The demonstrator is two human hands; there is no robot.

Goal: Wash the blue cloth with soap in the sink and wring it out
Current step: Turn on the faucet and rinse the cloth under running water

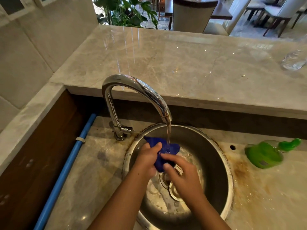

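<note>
The blue cloth is bunched up over the round steel sink, right under the running water from the chrome tap. My left hand grips the cloth's left side, thumb on top. My right hand pinches its lower end with curled fingers, above the drain. A green soap bottle lies on its side on the counter to the right of the sink.
A blue pipe runs along the counter at the left. A raised marble ledge stands behind the sink, with a clear plastic bottle lying at its far right. The counter around the sink is wet and stained.
</note>
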